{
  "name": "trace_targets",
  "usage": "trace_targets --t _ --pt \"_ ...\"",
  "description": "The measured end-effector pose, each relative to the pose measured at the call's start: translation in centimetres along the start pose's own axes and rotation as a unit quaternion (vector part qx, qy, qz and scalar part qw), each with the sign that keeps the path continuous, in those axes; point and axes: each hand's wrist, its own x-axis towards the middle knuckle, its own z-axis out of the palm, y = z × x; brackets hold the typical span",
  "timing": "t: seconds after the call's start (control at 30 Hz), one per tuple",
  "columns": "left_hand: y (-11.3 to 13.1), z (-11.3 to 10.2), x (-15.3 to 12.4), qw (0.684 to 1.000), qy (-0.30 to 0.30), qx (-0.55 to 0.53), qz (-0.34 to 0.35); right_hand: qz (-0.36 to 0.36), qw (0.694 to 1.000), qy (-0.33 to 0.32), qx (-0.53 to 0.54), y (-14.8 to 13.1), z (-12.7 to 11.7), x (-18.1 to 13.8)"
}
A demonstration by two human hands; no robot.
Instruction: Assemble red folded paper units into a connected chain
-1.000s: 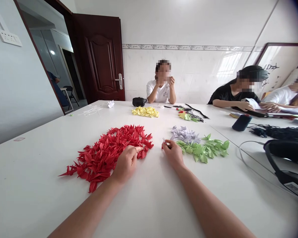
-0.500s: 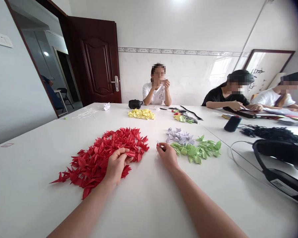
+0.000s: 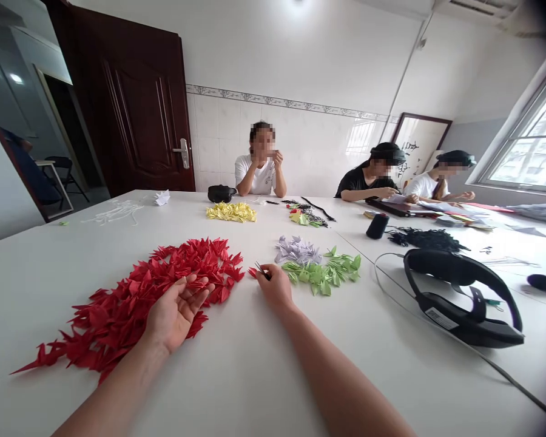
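Note:
My left hand is turned palm up at the near right side of a large heap of red folded paper cranes. Its thumb and curled fingers hold a red paper crane; the fingers partly cover it. To the right of the heap, my right hand rests low over the table, closed on dark tweezers with thin pale tips. A small red paper piece shows beside those tips; whether they grip it I cannot tell. Lilac paper cranes and green paper cranes lie just beyond my right hand.
Yellow folded papers and a black case sit farther back. A headset with a cable, a dark thread spool and black cords are on the right. Several people sit across the white table.
My left hand has turned from palm down to palm up, lifting the red crane off the heap. The view has swung right. My right hand stays closed on the tweezers near the same spot.

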Motion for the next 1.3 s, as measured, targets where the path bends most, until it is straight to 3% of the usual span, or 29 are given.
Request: trace_targets --t 0.63,0.83,1.0,1.3 --pt "-0.7 -0.5 0.1 0.998 -0.068 -0.008 -0.009 -0.012 0.995 0.023 0.092 -0.6 -0.1 -0.6" --pt "-0.6 -0.4 -0.1 0.998 -0.066 -0.002 -0.019 -0.118 0.980 -0.059 0.151 -2.6 0.6 -2.7" --pt "-0.7 -0.2 -0.4 0.998 -0.063 -0.001 -0.017 -0.197 0.966 -0.120 0.120 -3.8 1.5 -4.4" --pt "-1.2 -0.1 -0.9 0.989 -0.104 0.102 0.013 -0.173 0.963 -0.124 0.166 -4.0 1.7 -4.8"
